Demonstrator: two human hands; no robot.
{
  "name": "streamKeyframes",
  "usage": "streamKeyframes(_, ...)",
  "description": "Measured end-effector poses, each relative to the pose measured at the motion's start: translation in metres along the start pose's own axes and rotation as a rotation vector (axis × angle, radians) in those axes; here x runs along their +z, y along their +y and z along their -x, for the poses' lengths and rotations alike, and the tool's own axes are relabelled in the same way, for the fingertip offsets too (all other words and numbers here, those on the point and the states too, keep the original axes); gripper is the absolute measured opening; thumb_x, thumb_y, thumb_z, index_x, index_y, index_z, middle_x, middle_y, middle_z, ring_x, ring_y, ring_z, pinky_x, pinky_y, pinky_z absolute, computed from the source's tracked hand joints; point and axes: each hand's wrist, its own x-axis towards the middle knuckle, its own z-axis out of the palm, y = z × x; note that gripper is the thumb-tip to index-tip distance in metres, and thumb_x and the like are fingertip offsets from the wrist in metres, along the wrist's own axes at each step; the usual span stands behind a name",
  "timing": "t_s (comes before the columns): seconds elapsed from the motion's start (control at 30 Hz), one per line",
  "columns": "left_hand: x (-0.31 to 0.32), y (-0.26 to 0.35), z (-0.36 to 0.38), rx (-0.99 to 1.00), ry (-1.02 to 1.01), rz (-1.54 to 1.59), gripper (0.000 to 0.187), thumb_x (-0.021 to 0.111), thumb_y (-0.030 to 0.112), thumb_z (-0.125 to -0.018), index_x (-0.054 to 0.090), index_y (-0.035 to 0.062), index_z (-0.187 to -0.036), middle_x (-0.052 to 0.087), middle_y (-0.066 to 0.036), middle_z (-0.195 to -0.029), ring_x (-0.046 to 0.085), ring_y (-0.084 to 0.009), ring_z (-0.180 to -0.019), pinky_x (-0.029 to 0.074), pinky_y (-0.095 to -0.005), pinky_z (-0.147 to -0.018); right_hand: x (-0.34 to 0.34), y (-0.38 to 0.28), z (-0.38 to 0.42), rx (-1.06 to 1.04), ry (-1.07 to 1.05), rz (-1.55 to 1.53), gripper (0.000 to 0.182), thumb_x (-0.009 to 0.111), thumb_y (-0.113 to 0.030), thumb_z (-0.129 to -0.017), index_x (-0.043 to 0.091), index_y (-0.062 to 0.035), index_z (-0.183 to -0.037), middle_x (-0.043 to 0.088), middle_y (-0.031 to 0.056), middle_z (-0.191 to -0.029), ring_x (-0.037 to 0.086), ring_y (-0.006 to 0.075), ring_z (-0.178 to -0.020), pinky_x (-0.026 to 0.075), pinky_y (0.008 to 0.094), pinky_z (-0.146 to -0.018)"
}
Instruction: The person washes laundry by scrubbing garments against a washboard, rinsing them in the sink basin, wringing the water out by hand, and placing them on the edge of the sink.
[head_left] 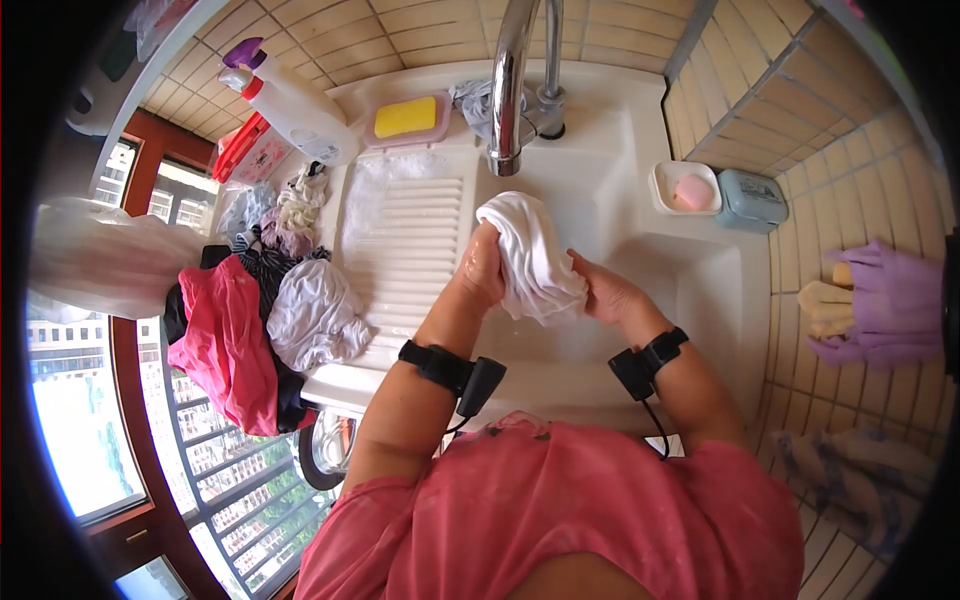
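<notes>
Over the basin of a white laundry sink (640,130), both my hands hold a wet-looking white cloth (530,255); its exact kind does not show. My left hand (485,265) grips its left side, with the fingers partly hidden by the folds. At the lower right side of the cloth, my right hand (603,288) is closed on the edge. The chrome faucet (508,110) hangs just above the cloth. To the left of my left hand lies the ribbed washboard (415,235), with suds at its upper end.
Clothes are heaped at left, among them a pink garment (230,340) and a white one (315,312). A yellow sponge (405,117) and a spray bottle (300,115) stand behind. Pink soap (693,192) sits at right; purple gloves (880,305) hang on the wall.
</notes>
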Motion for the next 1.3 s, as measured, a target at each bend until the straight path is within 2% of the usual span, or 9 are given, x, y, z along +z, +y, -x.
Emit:
streamKeyframes(0.13, 0.01, 0.011, 0.003, 0.056, -0.072, -0.532, 0.034, 0.065, 0.021, -0.085, 0.063, 0.0023, -0.113, 0.069, -0.01, -0.102, 0.067, -0.0207, -0.092, 0.056, -0.0327, -0.081, -0.001, -0.029, 0.023, -0.124, 0.14, 0.48, 0.105, 0.083, -0.051, -0.075, 0.029, -0.0099, -0.155, 0.044, 0.0152, -0.149, 0.027, 0.027, -0.146, 0.024, 0.0421, -0.119)
streamKeyframes(0.23, 0.017, 0.004, 0.001, 0.116, -0.051, -0.865, 0.038, 0.078, 0.014, -0.077, 0.063, 0.0033, -0.11, 0.069, -0.008, -0.096, 0.066, -0.0183, -0.088, 0.053, -0.0322, -0.081, 0.036, -0.043, 0.033, -0.297, 0.092, 0.827, 0.087, 0.087, -0.032, -0.075, 0.043, -0.0077, -0.147, 0.055, 0.0135, -0.137, 0.043, 0.0271, -0.136, 0.035, 0.0395, -0.113)
streamKeyframes(0.43, 0.017, 0.015, 0.014, 0.295, -0.11, -1.399, 0.045, 0.081, 0.017, -0.07, 0.06, 0.0025, -0.107, 0.068, -0.02, -0.101, 0.067, -0.0365, -0.097, 0.053, -0.0421, -0.084, 0.035, -0.017, 0.014, -0.522, 0.301, 0.554, 0.039, 0.075, -0.005, -0.076, 0.064, -0.0008, -0.113, 0.069, 0.0047, -0.101, 0.065, 0.0162, -0.093, 0.053, 0.0304, -0.081)
streamKeyframes(0.67, -0.019, 0.006, 0.015, 0.298, -0.039, -1.624, 0.038, 0.074, 0.005, -0.07, 0.061, 0.0045, -0.106, 0.067, -0.018, -0.102, 0.062, -0.0386, -0.101, 0.05, -0.0441, -0.088, 0.047, -0.017, 0.031, -0.509, 0.274, 0.412, 0.026, 0.061, 0.002, -0.078, 0.062, -0.0002, -0.104, 0.063, 0.0021, -0.09, 0.057, 0.0089, -0.08, 0.048, 0.0265, -0.07)
streamKeyframes(0.77, -0.037, 0.001, 0.009, 0.347, -0.012, -1.65, 0.033, 0.069, 0.001, -0.074, 0.06, 0.005, -0.106, 0.067, -0.015, -0.101, 0.065, -0.0314, -0.097, 0.051, -0.0394, -0.085, 0.045, -0.011, 0.031, -0.529, 0.285, 0.379, 0.03, 0.063, 0.0, -0.079, 0.062, -0.0002, -0.109, 0.064, 0.0025, -0.095, 0.058, 0.0095, -0.084, 0.048, 0.0266, -0.072)
streamKeyframes(0.97, 0.002, 0.008, 0.019, 0.156, 0.11, -0.256, 0.034, 0.04, -0.008, -0.088, 0.051, 0.0082, -0.115, 0.063, -0.009, -0.108, 0.064, -0.0208, -0.095, 0.055, -0.032, -0.075, 0.022, 0.016, 0.03, -0.477, 0.192, 0.493, 0.058, 0.073, -0.022, -0.088, 0.052, 0.0003, -0.137, 0.064, 0.0096, -0.113, 0.062, 0.019, -0.101, 0.051, 0.0323, -0.088)
streamKeyframes(1.07, 0.012, -0.001, 0.022, 0.14, 0.047, -0.15, 0.033, 0.037, -0.005, -0.089, 0.048, 0.0105, -0.116, 0.063, -0.011, -0.114, 0.066, -0.0229, -0.095, 0.057, -0.0346, -0.076, 0.007, 0.019, 0.035, -0.214, 0.43, 0.339, 0.078, 0.064, -0.053, -0.092, 0.044, 0.0012, -0.144, 0.063, 0.0134, -0.124, 0.063, 0.0268, -0.111, 0.051, 0.0405, -0.096)
streamKeyframes(1.13, 0.02, -0.008, 0.027, 0.092, 0.013, -0.133, 0.026, 0.04, 0.003, -0.093, 0.048, 0.0119, -0.116, 0.063, -0.009, -0.111, 0.066, -0.0223, -0.095, 0.058, -0.0353, -0.075, 0.006, 0.013, 0.039, 0.292, 0.165, -0.192, 0.093, 0.048, -0.075, -0.09, 0.045, 0.0018, -0.143, 0.061, 0.0146, -0.13, 0.063, 0.031, -0.116, 0.052, 0.047, -0.095)
streamKeyframes(1.3, 0.024, -0.031, 0.046, -0.07, -0.047, -0.099, 0.017, 0.047, 0.021, -0.099, 0.055, 0.0153, -0.113, 0.064, -0.003, -0.105, 0.066, -0.0177, -0.097, 0.055, -0.033, -0.079, 0.025, 0.027, 0.013, -0.039, -0.04, -0.411, 0.101, 0.039, -0.085, -0.085, 0.052, 0.0012, -0.136, 0.064, 0.0146, -0.127, 0.064, 0.0295, -0.114, 0.054, 0.0449, -0.095)
